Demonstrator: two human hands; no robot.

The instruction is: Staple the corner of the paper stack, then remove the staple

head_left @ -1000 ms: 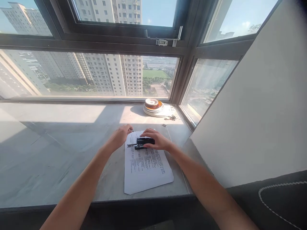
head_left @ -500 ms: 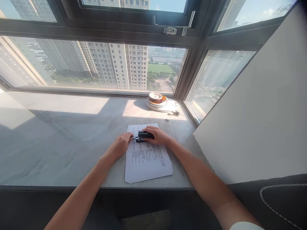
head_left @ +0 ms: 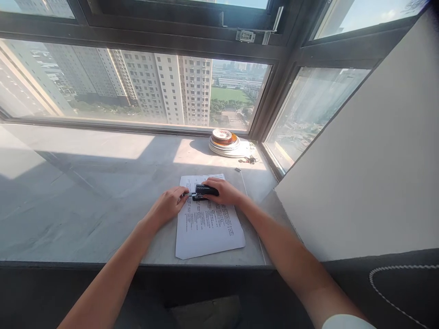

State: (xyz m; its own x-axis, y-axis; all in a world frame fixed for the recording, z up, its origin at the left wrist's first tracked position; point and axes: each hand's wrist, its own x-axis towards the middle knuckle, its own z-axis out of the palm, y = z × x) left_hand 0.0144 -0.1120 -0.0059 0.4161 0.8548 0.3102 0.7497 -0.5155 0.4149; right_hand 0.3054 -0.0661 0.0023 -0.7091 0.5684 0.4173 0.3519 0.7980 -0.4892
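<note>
A black stapler (head_left: 207,190) is held over printed paper sheets (head_left: 209,233) on the pale stone ledge. My right hand (head_left: 222,189) wraps around its right part, thumb below and fingers over the top. At the stapler's left end, my left hand (head_left: 172,201) pinches a small silvery metal piece that sticks out between the black upper and lower parts. Whether that piece is still joined to the stapler inside, I cannot tell. Beyond the paper's far right corner lies a small grey strip (head_left: 238,169), which looks like staples.
A stack of round plates or lids (head_left: 224,144) stands by the window corner, with a small dark tangled item (head_left: 248,160) in front. The ledge's front edge (head_left: 157,264) runs below my forearms. A white wall (head_left: 350,173) rises on the right.
My left hand has shifted slightly left with the metal piece, which shows a bit more beyond the stapler's end. My right hand keeps its grip. The whole view has tilted a little.
</note>
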